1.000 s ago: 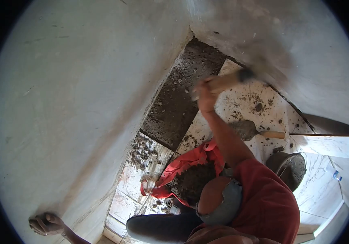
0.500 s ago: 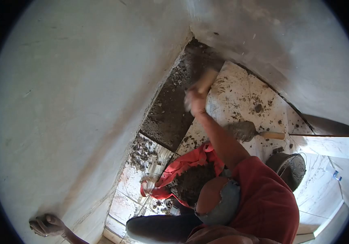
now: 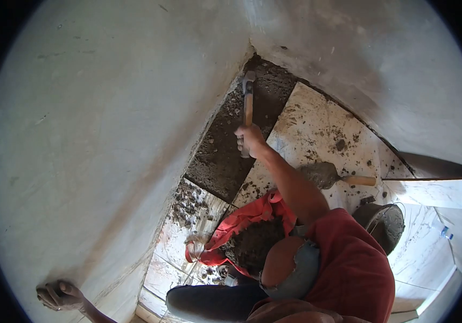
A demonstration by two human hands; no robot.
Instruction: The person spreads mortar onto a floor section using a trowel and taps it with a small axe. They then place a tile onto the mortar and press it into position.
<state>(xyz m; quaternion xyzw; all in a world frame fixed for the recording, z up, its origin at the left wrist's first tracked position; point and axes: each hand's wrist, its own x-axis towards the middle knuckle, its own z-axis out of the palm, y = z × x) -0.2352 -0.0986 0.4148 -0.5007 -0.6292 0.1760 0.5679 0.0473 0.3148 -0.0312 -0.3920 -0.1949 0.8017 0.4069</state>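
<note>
My right hand (image 3: 251,139) grips the wooden handle of a hammer (image 3: 248,105). Its metal head points toward the corner, over the strip of dark mortar (image 3: 225,145) between the wall and a tile. My left hand (image 3: 60,296) rests against the left wall, low down, its fingers curled and a ring on one; nothing shows in it. Right of the mortar strip lies a dirty white tile (image 3: 317,121). A trowel (image 3: 322,175), mortar on its blade and wooden handle to the right, lies on that tile.
Near my knee, a red cloth or bag (image 3: 236,220) holds dark mortar mix (image 3: 252,245). A bucket (image 3: 384,223) of mortar stands at the right. Walls (image 3: 107,118) meet at the far corner. Crumbs of mortar lie on the tile (image 3: 190,202) at left.
The hammer has swung left from the tile's edge to above the mortar strip, its head now toward the corner. My left hand has hardly moved.
</note>
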